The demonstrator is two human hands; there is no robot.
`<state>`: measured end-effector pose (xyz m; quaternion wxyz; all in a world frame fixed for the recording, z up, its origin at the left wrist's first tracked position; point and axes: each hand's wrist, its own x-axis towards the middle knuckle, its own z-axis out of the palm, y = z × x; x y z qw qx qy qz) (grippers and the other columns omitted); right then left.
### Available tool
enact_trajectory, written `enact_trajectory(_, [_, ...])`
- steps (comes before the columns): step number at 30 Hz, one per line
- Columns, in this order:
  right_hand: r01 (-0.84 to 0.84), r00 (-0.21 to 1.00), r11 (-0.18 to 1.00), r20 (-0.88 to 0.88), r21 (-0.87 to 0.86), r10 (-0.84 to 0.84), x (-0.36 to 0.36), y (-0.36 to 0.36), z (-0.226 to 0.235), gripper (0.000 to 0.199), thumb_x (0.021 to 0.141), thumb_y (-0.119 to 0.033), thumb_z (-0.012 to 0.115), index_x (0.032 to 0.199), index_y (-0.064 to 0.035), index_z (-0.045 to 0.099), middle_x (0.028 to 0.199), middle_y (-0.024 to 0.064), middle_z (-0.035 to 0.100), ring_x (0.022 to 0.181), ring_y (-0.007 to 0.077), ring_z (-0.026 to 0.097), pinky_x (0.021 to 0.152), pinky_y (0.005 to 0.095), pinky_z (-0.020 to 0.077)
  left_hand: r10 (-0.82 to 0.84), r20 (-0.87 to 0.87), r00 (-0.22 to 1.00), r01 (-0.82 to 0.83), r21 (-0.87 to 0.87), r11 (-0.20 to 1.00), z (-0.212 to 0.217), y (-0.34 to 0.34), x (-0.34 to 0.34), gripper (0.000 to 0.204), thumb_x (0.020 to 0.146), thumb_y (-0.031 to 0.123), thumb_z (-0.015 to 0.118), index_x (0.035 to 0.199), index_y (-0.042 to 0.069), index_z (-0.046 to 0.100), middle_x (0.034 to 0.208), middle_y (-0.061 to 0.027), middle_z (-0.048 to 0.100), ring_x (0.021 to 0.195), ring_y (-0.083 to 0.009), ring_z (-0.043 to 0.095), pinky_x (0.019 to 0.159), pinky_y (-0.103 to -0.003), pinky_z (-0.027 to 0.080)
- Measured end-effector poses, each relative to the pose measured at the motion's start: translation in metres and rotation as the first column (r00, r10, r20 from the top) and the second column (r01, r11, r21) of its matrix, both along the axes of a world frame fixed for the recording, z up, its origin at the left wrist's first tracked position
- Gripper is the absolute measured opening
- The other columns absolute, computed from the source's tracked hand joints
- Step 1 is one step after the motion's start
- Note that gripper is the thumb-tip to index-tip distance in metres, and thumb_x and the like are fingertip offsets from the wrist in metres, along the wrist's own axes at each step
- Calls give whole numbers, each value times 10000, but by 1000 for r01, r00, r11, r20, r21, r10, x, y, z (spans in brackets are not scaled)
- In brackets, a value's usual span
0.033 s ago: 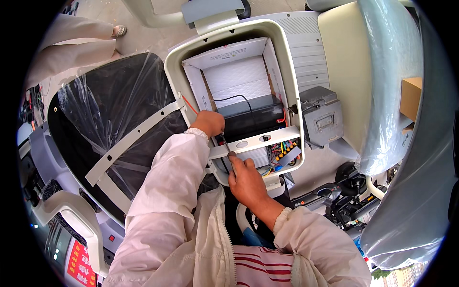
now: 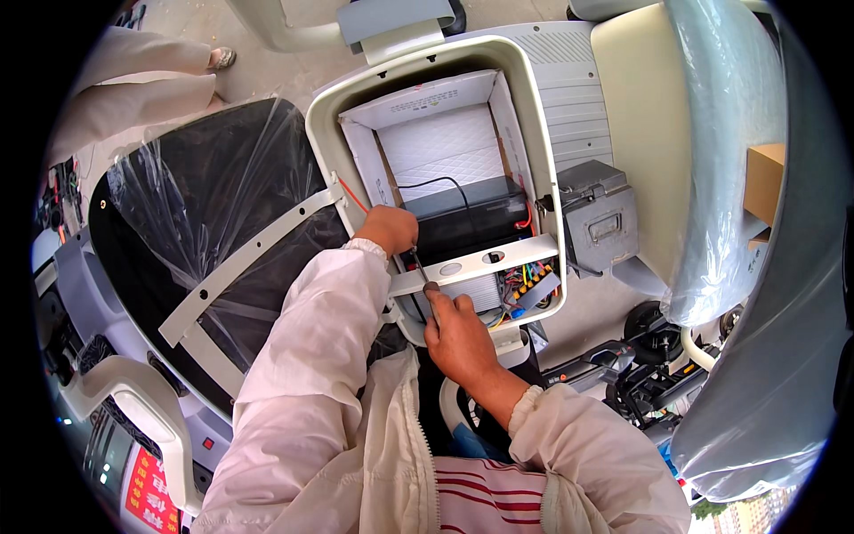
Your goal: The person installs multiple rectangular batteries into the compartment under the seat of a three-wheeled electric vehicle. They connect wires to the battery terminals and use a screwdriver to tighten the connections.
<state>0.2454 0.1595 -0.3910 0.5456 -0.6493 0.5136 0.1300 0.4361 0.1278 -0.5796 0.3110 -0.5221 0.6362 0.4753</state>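
Observation:
My right hand is closed around the handle of a screwdriver, whose thin shaft points up and left across a cream crossbar. My left hand is closed at the screwdriver's far end, beside the left end of a black battery; what its fingers hold is hidden. The battery lies in an open white cardboard box, inside a cream storage compartment of a vehicle. A black cable loops over the battery, and a red wire runs toward my left hand.
Coloured wires and connectors sit beyond the crossbar, near me. Left of the compartment, a black seat in clear plastic lies tipped open on its cream bracket. A grey metal case stands at the right. Someone's legs show at far left.

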Motion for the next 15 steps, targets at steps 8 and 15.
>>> enact_trajectory(8, [24,1000,1000,-17,18,-23,3,3,-2,509,888,-122,588,1374,-53,453,1070,277,528,845,469,629,745,515,537,2,27,1000,-2,5,1000,-5,4,0,209,806,272,672,981,304,783,976,19,746,944,-235,698,763,-395,557])
enact_trajectory(15, [484,871,870,45,90,-489,16,10,-23,362,908,-129,567,1241,12,570,1002,275,643,937,460,636,864,489,506,1,40,999,-2,9,1000,-8,4,1,206,784,271,680,960,287,787,968,-3,747,936,-245,700,756,-401,558])
